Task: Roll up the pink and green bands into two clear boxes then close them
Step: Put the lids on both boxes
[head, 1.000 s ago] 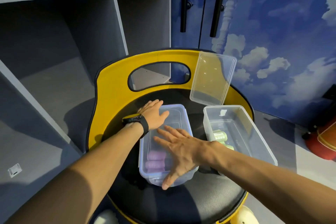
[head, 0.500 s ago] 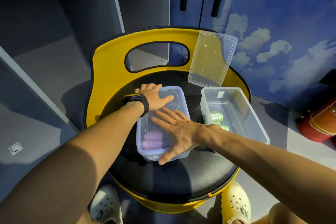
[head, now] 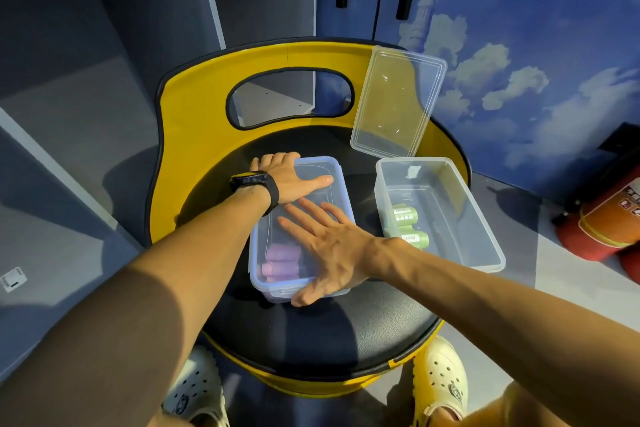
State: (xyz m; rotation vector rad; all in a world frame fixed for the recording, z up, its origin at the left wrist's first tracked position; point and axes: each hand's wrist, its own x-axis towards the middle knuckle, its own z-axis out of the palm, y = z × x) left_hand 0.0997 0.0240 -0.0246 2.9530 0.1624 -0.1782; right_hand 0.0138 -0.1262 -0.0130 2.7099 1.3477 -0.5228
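On the black seat [head: 322, 333] of a yellow-backed chair stand two clear boxes. One box [head: 277, 282], toward the seat's left, has its lid [head: 323, 166] on and shows at least two rolled pink bands [head: 280, 262]. Both hands lie flat on that lid, fingers straight: left hand [head: 289, 178] at its far-left corner, right hand [head: 329, 246] across its near half. At the seat's right edge, the second box [head: 460, 215] stands uncovered with two rolled green bands [head: 405, 225]; a second lid [head: 398, 102] leans against the backrest.

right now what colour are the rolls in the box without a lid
Green, with pale labels; seen in the head view.
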